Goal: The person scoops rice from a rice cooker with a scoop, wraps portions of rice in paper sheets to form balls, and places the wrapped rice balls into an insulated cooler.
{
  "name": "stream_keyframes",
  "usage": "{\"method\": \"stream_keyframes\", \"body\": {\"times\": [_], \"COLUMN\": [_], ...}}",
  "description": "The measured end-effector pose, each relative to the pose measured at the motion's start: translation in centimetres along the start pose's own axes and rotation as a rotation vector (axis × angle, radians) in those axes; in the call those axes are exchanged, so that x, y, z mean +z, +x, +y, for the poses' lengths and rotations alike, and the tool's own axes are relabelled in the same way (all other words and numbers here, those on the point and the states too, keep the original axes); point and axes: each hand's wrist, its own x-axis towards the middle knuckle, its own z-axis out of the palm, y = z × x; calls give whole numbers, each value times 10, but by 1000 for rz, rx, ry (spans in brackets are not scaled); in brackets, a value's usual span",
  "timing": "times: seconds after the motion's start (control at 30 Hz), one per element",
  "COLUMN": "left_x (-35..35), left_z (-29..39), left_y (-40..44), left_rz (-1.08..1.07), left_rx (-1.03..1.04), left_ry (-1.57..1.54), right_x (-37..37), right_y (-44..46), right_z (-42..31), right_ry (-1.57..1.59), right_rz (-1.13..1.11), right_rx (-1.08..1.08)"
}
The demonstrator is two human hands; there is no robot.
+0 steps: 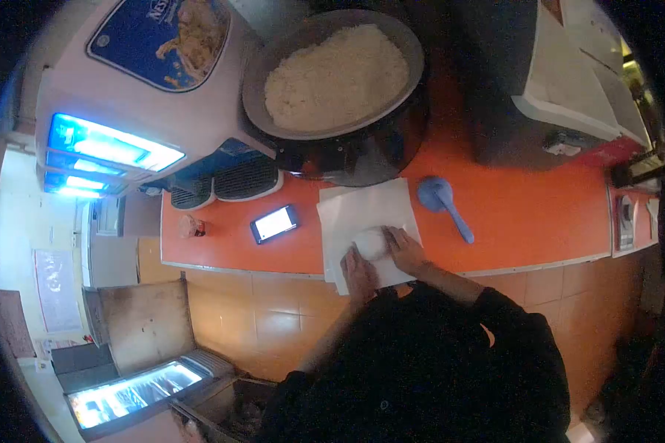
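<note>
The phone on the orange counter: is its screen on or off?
On: the phone lies face up on the orange counter, its screen glowing white.

A phone [275, 224] with a bright screen lay on the orange counter [510, 221], near a small container [191, 226], perhaps a jar. Beyond them stood a blue-lit dispenser [218, 114]; a pale poster [58, 288] hung on the wall [22, 214].

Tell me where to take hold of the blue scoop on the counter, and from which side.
Take the blue scoop by its handle, probably coming from the near side with the right hand, the closer one. The slim handle slants from the round bowl toward the front edge of the counter, leaving its free end facing the person.
</note>
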Motion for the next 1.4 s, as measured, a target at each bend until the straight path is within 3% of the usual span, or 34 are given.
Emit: {"method": "stream_keyframes", "body": {"times": [0.1, 0.17, 0.2, 0.27, 0.3, 0.37, 0.4, 0.43, 0.47, 0.5, 0.6, 0.7, 0.77, 0.9, 0.97, 1.03, 1.1, 1.17, 1.23, 1.3, 1.33, 1.37, 1.4], "left_x": [4, 18, 16, 0, -11, -31, -30, -29, -23, -19, -19, -4, 3, 8, 15, 13, 4, -3, -4, -6, -8, -11, -14], "left_z": [19, 14, 12, 4, 6, 11, 15, 18, 19, 21, 38, 21, 20, 32, 50, 68, 81, 96, 90, 55, 31, 8, -8], "left_y": [-5, 4, 9, 26, 39, 55, 54, 54, 62, 69, 85, 89, 89, 99, 102, 108, 119, 126, 126, 113, 105, 96, 84], "left_rz": [-40, -238, -234, -37, -34, -165, -142, -109, -136, -164, 6, -167, -168, -152, -88, -38, -231, -235, -227, -243, -305, -362, -372], "left_rx": [-173, -645, -645, -937, -934, -1092, -898, -707, -919, -1134, -1238, -1141, -1124, -1124, -1170, -1214, -1005, -960, -911, -39, 71, 183, 165], "left_ry": [-93, -436, -435, -1463, -1461, -1120, -1126, -1133, -1185, -1228, -1397, -1635, -1747, -1826, -1753, -1677, -1742, -1633, -1523, -709, -529, -346, -267], "right_x": [-22, -26, -32, -47, -48, -48, -48, -48, -49, -56, -69, -52, -60, -66, -59, -72, -92, -108, -109, -128, -130, -123, -114], "right_y": [5, 14, 16, 20, 22, 24, 27, 32, 37, 41, 48, 46, 45, 39, 31, 33, 32, 27, 11, -6, -18, -31, -45], "right_z": [-15, -13, -15, -18, -17, -13, -12, -11, -10, -12, -11, -12, -22, -10, 0, -13, -13, -1, 25, 58, 78, 102, 120], "right_ry": [260, 338, 338, 311, 312, 300, 301, 251, 199, 199, 170, 310, 696, 936, 1570, 1409, 1231, 1572, 1573, 1667, 1656, 1428, 1199], "right_rz": [1, -31, -29, 100, 103, 58, 60, 89, 119, 123, 203, 324, 178, 156, 186, 309, 431, 521, 582, 758, 769, 793, 807], "right_rx": [115, 169, 165, 155, 152, 97, 94, -45, -186, -188, -199, -107, 240, 366, 578, 618, 659, 900, 1088, 1094, 1097, 1120, 1136]}}
